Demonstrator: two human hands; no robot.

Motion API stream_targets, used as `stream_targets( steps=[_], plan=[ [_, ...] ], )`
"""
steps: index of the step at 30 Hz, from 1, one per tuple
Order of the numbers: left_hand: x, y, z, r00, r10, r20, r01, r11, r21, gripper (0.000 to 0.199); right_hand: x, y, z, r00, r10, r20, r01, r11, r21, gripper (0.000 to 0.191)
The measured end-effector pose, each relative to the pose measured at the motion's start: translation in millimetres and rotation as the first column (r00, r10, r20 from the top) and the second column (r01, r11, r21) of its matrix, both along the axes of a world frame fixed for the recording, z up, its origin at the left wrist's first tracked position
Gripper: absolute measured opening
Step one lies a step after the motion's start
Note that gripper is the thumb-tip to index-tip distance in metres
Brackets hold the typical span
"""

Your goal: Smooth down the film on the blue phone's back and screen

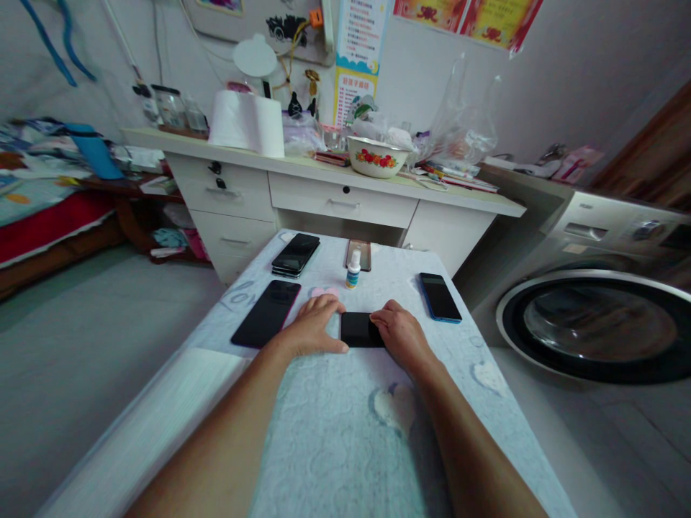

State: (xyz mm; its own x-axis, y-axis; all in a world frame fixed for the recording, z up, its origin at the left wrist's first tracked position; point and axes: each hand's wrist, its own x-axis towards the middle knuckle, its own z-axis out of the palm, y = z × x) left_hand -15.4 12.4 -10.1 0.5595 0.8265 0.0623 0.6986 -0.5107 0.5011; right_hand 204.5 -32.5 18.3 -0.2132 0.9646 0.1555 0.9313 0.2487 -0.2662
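Note:
A black phone lies flat and sideways on the cloth-covered table. My left hand is at its left end, thumb and fingers spread around the edge. On the phone's right part rests my right hand, its fingers pressed together on something small and pale that I cannot make out. Just beyond the phone stands a small white-capped spray bottle. To the left lies a black tablet with a pink edge.
Stacked phones lie at the table's back left, a phone in a blue case at the right, and a brownish case behind the bottle. Past the table are a white desk and a washing machine.

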Motion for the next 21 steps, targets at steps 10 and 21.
stream_targets(
  steps=[10,21],
  plan=[
    [0.8,0.9,-2.9,1.0,-0.005,0.014,0.005,1.0,0.018,0.067,-6.8,-14.1,6.1,0.997,0.078,-0.006,-0.079,0.996,-0.051,0.026],
    [1.2,0.3,-2.5,1.0,0.009,0.028,-0.01,1.0,0.013,0.067,-11.1,-26.8,15.0,0.984,0.167,0.059,-0.162,0.984,-0.073,0.024]
  ],
)
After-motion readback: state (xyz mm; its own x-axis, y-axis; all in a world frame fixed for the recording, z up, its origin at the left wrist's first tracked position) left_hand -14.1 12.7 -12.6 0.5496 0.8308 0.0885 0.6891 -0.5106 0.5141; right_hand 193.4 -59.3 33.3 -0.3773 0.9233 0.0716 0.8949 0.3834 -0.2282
